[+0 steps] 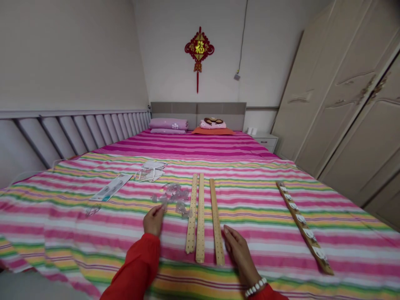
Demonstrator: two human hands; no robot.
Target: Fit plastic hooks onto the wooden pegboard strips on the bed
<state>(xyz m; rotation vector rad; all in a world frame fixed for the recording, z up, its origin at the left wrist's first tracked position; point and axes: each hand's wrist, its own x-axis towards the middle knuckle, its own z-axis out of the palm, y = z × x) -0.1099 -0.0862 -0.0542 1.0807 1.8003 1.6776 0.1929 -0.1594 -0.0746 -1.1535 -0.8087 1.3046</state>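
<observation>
Pale wooden strips, three, lie bare; the brown strip at right carries white pieces. Left hand narrows at clear packets, grip unclear; right hand slightly open.

Open striped bedding rightward — dark strip beyond; wooden strips block leftward.

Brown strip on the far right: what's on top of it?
A row of white pieces lies along the brown strip. The strip's surface directly beneath them is covered and can't be seen.
</observation>
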